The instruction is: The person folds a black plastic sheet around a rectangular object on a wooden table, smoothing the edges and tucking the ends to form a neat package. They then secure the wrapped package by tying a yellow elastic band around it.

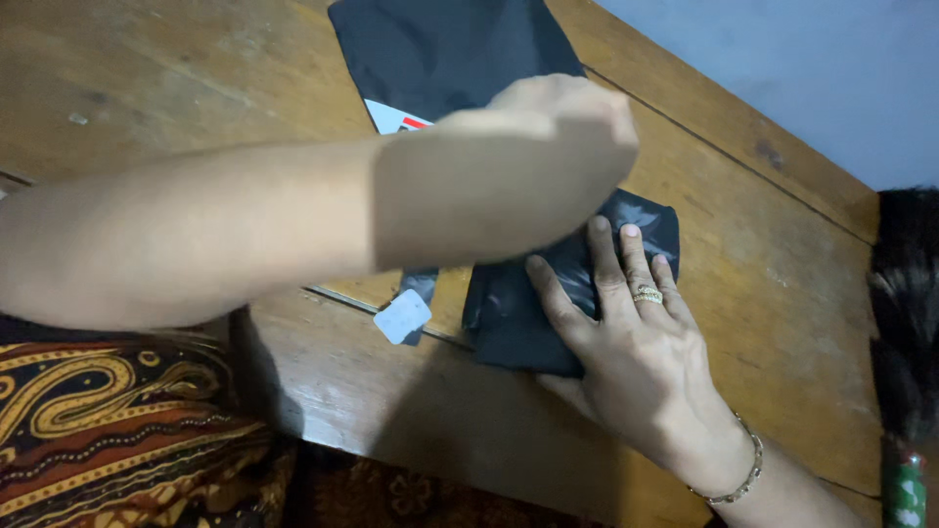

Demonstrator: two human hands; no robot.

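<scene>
The small black bag (572, 293) near the middle of the table (782, 293) looks already folded down to a compact rectangle, while a larger black sheet (440, 49) lies flat at the far side, seemingly not yet folded. The right hand (636, 342) lies open and flat on the bag, fingers spread, pressing it down. The left hand (558, 147) crosses over from the left, curled and blurred just above the bag's far edge; I cannot tell whether it grips anything.
</scene>
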